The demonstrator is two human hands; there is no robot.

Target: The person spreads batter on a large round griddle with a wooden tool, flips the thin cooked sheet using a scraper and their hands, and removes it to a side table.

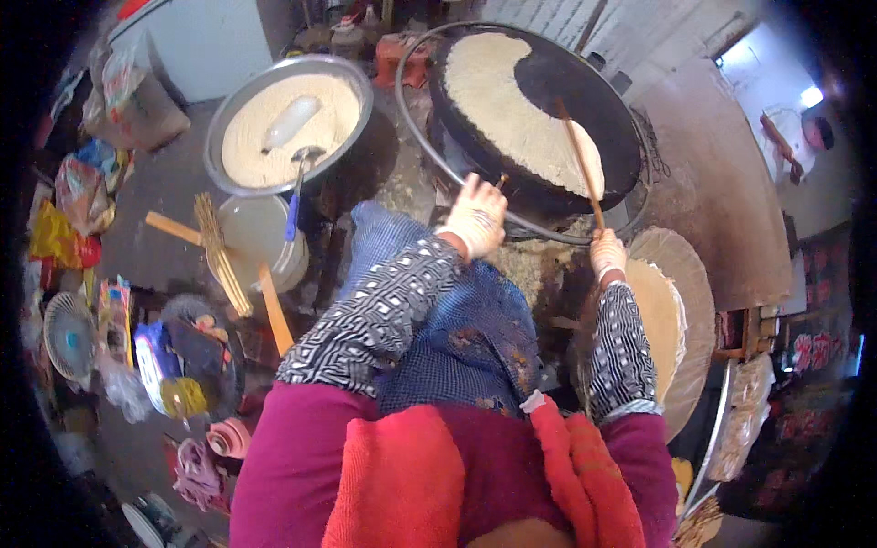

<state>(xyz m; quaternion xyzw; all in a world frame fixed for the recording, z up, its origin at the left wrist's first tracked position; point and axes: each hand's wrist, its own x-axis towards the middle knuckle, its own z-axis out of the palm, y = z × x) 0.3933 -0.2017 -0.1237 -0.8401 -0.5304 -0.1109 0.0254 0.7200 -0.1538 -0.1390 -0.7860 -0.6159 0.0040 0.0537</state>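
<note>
A round black griddle [548, 78] stands ahead of me, with a thick, pale layer of batter [493, 105] curving over its left and near parts. My right hand [607, 254], in a light glove, is closed round the lower end of a thin wooden batter spreader [580, 160], which reaches across the batter toward the griddle's middle. A metal hoop [423, 137] runs around the griddle. My left hand [475, 219], also gloved, is at the hoop's near left, fingers bent over it. Part of the hoop is hidden beneath that hand.
Left of the griddle, a metal basin [215, 151] holds pale batter, a clear scoop [294, 121] and a blue-handled ladle [294, 196]. Nearer stands a pale bucket [265, 233] with a stick brush [212, 237] across it. Thin flatbreads [653, 310] lie on a round tray [699, 338] at right.
</note>
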